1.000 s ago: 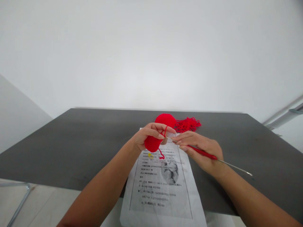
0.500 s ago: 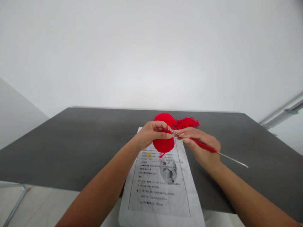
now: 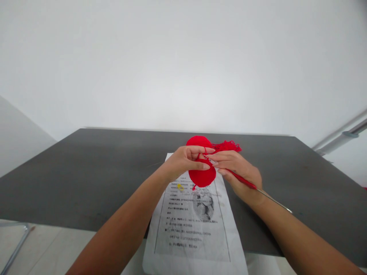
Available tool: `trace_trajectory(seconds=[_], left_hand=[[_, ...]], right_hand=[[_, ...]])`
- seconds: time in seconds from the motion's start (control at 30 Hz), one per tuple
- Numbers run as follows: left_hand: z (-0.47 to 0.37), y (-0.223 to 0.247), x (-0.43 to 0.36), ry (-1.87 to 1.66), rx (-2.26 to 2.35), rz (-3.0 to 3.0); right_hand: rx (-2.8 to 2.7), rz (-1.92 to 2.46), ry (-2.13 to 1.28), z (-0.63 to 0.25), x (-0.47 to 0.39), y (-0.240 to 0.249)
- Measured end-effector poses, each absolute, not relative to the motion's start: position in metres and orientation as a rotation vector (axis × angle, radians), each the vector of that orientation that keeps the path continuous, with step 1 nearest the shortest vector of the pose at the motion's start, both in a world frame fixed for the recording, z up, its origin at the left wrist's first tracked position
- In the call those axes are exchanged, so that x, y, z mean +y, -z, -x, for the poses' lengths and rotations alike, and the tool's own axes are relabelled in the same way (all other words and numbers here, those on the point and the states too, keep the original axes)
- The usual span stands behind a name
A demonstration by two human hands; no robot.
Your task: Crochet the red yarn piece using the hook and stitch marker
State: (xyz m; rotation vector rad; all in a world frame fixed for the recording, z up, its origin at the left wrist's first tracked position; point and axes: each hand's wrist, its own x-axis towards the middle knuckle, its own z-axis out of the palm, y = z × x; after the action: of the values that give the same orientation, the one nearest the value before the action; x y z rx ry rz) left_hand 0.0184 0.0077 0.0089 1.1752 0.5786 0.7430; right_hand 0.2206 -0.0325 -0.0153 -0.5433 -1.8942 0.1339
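Observation:
A round red crochet piece [image 3: 202, 178] is pinched by its upper edge in my left hand [image 3: 186, 162], with red yarn looped over the index finger. My right hand [image 3: 239, 170] is closed around the red grip of a crochet hook [image 3: 243, 181]; the metal tail end sticks out past the wrist. The hook's tip meets the yarn by the left fingertips, and the exact stitch is too small to make out. Just behind my hands lies another round red shape [image 3: 198, 140], probably the yarn ball, partly hidden by the fingers. A short red tail hangs from the piece.
Loose curly red yarn [image 3: 228, 146] lies behind my right hand. Under my hands a printed sheet [image 3: 195, 233] overhangs the front edge of the dark table [image 3: 100, 175]. On the sheet rests a small yellow clip-like item [image 3: 180, 186]. A white wall stands behind.
The left index finger has straightened with the yarn over it. The hook has tilted, its tail end lower and further left. The crochet piece has shifted slightly right.

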Motion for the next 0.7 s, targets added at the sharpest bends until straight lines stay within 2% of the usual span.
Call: trace_trajectory(seconds=[0.3, 0.7], left_hand=[[-0.0161, -0.0115, 0.0068, -0.753, 0.560, -1.258], [-0.0193, -0.0120, 0.0054, -0.827, 0.521, -1.199]], right_hand=[[-1.706, 0.570, -0.446, -0.2181, -0.0344, 0.0158], [-1.717, 0.521, -0.503, -0.2172, -0.0337, 0.0141]])
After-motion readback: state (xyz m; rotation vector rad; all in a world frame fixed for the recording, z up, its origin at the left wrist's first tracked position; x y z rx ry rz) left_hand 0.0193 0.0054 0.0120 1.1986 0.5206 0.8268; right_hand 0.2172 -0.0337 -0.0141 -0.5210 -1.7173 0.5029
